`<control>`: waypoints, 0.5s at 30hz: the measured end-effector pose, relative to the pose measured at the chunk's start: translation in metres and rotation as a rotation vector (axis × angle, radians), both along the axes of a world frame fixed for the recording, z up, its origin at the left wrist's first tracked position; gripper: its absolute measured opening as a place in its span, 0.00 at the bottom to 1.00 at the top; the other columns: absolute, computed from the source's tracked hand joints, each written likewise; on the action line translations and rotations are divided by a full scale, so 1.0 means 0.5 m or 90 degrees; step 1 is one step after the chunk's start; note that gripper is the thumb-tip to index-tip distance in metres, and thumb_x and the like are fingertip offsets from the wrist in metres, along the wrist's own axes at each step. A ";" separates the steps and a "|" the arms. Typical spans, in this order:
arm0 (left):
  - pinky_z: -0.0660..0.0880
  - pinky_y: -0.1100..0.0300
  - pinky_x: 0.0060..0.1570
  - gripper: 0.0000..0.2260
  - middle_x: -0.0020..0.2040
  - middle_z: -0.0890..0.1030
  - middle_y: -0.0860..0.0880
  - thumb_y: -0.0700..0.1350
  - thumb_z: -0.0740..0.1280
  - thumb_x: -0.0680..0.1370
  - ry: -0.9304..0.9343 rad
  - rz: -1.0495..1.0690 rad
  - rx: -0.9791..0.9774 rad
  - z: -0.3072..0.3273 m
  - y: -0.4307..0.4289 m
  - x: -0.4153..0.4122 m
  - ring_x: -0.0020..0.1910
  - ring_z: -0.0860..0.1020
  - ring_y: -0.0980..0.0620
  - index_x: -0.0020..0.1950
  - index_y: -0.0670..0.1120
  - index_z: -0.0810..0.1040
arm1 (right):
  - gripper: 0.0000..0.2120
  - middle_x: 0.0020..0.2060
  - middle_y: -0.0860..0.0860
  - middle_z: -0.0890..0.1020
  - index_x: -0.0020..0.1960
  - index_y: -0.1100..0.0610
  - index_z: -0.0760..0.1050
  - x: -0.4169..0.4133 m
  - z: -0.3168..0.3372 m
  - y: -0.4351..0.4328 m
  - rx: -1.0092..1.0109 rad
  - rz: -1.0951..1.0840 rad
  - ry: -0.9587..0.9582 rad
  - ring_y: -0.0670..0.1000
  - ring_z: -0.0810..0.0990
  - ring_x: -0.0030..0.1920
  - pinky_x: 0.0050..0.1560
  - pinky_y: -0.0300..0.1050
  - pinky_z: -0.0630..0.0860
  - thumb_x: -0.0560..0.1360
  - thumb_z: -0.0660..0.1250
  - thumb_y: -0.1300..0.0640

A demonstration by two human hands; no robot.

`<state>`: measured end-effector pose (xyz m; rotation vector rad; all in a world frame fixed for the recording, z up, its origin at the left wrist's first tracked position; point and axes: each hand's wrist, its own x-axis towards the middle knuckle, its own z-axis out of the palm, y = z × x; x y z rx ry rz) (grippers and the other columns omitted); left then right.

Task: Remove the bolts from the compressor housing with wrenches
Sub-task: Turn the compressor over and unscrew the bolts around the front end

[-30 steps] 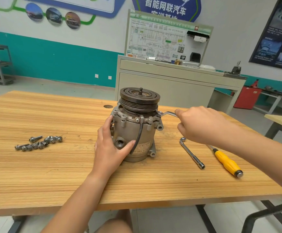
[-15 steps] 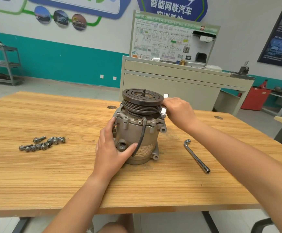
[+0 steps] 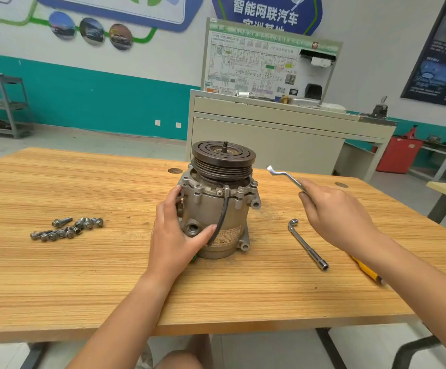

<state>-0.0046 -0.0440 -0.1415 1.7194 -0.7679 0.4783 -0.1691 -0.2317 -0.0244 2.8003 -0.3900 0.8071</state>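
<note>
compressor (image 3: pixel 206 209) 1 | offset wrench (image 3: pixel 285 177) 1 | L-shaped wrench (image 3: pixel 307 245) 1 | screwdriver (image 3: pixel 365 270) 1 | loose bolts (image 3: pixel 68 230) roughly 10

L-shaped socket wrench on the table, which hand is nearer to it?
Right. The right hand is just right of the socket wrench; the left hand grips the compressor further left.

a yellow-handled screwdriver (image 3: pixel 367 270) lies on the wooden table (image 3: pixel 83 275), a grey console (image 3: pixel 270 145) standing behind.

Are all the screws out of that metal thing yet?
Not yet. A pile of bolts already lies on the table. The left hand holds the compressor steady, and the right hand holds a wrench clear of it. Some bolt heads remain around its top rim.
</note>
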 end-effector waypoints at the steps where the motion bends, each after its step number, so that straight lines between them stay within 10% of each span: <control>1: 0.67 0.59 0.56 0.43 0.65 0.68 0.48 0.54 0.76 0.65 0.001 0.000 -0.001 0.000 0.000 0.001 0.62 0.67 0.55 0.73 0.60 0.54 | 0.15 0.40 0.52 0.79 0.66 0.55 0.67 -0.001 0.004 0.006 -0.005 -0.018 0.028 0.56 0.77 0.39 0.34 0.46 0.70 0.80 0.54 0.55; 9: 0.67 0.60 0.56 0.43 0.66 0.67 0.49 0.53 0.76 0.65 0.007 -0.013 -0.012 0.004 0.003 -0.005 0.61 0.66 0.58 0.70 0.65 0.51 | 0.16 0.38 0.50 0.77 0.67 0.52 0.63 0.014 0.034 0.051 -0.060 -0.082 0.157 0.53 0.76 0.38 0.35 0.47 0.74 0.80 0.52 0.58; 15: 0.70 0.55 0.59 0.43 0.64 0.66 0.52 0.54 0.75 0.65 0.015 -0.010 -0.002 0.003 0.003 -0.005 0.61 0.66 0.58 0.74 0.57 0.55 | 0.20 0.27 0.52 0.59 0.66 0.65 0.60 0.021 0.057 0.121 -0.322 -0.139 0.281 0.50 0.59 0.24 0.21 0.42 0.54 0.75 0.54 0.69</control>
